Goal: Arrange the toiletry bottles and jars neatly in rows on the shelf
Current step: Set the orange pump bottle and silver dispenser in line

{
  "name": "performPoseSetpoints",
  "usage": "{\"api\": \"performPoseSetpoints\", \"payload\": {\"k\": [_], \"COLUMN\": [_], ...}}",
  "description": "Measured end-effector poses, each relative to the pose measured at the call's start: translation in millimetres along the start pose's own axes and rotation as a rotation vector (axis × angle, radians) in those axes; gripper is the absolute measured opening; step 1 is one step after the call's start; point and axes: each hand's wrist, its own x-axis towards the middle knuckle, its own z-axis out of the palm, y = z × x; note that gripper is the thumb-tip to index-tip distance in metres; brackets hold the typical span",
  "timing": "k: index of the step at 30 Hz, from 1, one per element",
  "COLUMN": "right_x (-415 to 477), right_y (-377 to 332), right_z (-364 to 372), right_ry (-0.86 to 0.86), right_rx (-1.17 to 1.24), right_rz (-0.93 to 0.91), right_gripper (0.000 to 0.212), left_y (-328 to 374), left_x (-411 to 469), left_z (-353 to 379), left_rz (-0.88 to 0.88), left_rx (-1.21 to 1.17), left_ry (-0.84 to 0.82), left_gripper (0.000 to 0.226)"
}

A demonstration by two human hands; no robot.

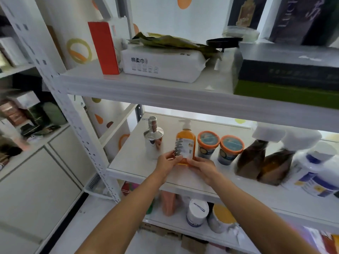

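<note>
Two hands hold one orange bottle [185,145]: my left hand [167,162] and right hand [202,167] curl their fingers round its base. It stands upright on the middle shelf [132,162], between a silver dispenser [153,136] and two orange-lidded jars [219,145].

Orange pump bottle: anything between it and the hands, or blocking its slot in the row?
Nothing visible. The left hand and right hand both grip the orange pump bottle near its base. It stands upright on the shelf, in line between the chrome dispenser and an orange-lidded jar.
</note>
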Motion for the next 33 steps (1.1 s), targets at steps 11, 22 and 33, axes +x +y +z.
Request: {"api": "performPoseSetpoints", "payload": {"k": [11, 22, 33], "right_x": [7.9, 19.5, 4.8], "right_y": [28.2, 32.8, 35.9], "right_z": [21.9, 28.8, 26.9], "right_ry": [0.323, 0.464, 0.358], "right_rx": [-0.152, -0.13, -0.28], "right_rz": [-0.199, -0.211, -0.235], "right_gripper": [0.044, 0.031, 0.037], "left_y": [-23.5, -15.5, -29.1], "left_x": [8.8, 18.4, 22.4], "left_z": [-1.9, 12.6, 1.0], "left_rz": [0.135, 0.105, 0.1], "left_rx": [0.065, 0.144, 0.345], "left_ry": [0.061, 0.162, 0.098], "left_gripper": [0.062, 0.062, 0.045]}}
